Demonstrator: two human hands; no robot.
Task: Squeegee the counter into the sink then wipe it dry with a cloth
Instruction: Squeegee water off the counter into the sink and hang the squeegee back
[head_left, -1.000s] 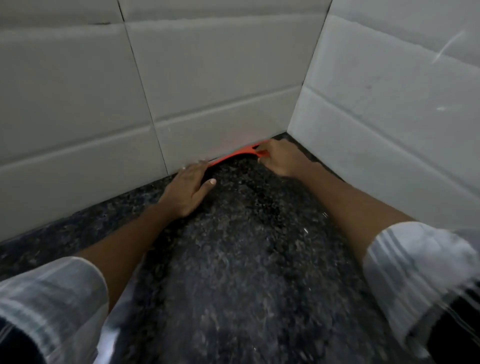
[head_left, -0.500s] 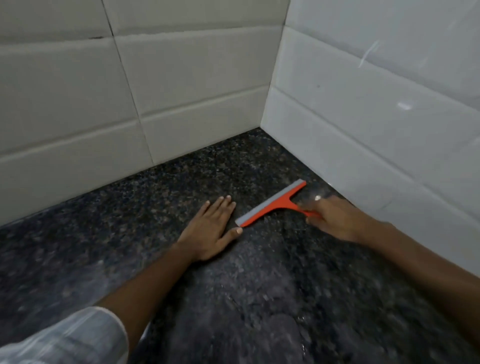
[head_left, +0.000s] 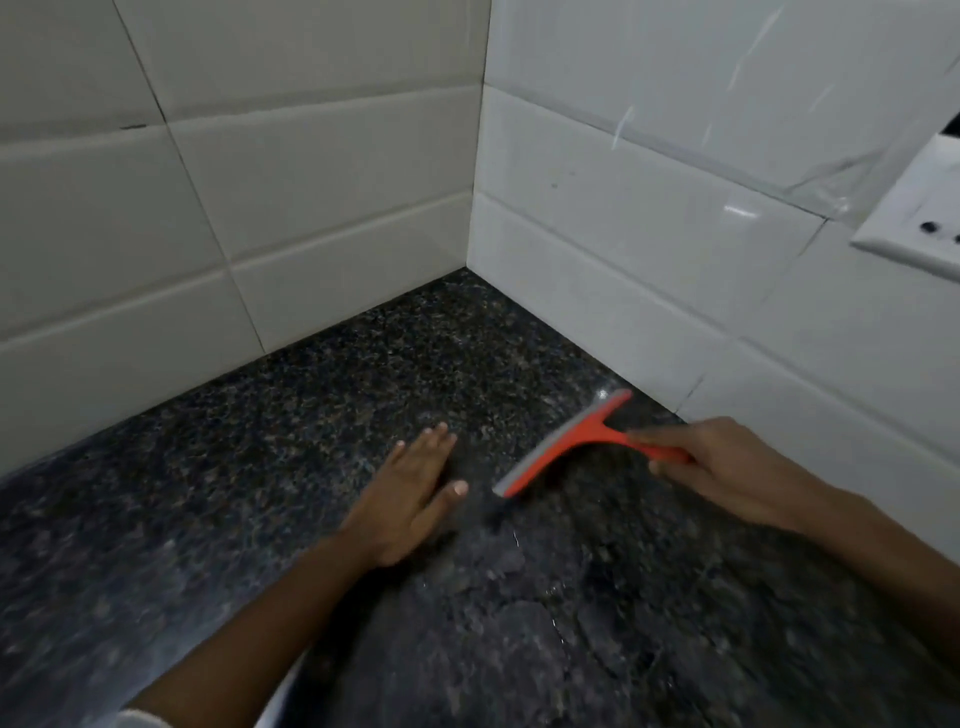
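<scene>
An orange squeegee (head_left: 566, 441) with a grey blade rests its blade on the dark speckled granite counter (head_left: 322, 415), near the right-hand tiled wall. My right hand (head_left: 727, 467) grips its orange handle. My left hand (head_left: 410, 493) lies flat on the counter, fingers together, just left of the blade's near end and apart from it. Wet streaks glisten on the counter in front of the blade. No sink or cloth is in view.
White tiled walls (head_left: 260, 182) meet in a corner (head_left: 475, 260) behind the counter. A white switch and socket plate (head_left: 919, 208) hangs on the right wall. A little of my light sleeve shows at the bottom left.
The squeegee has been pulled from the back wall corner toward me along the right wall. My left hand slid back with it, staying flat on the counter.
</scene>
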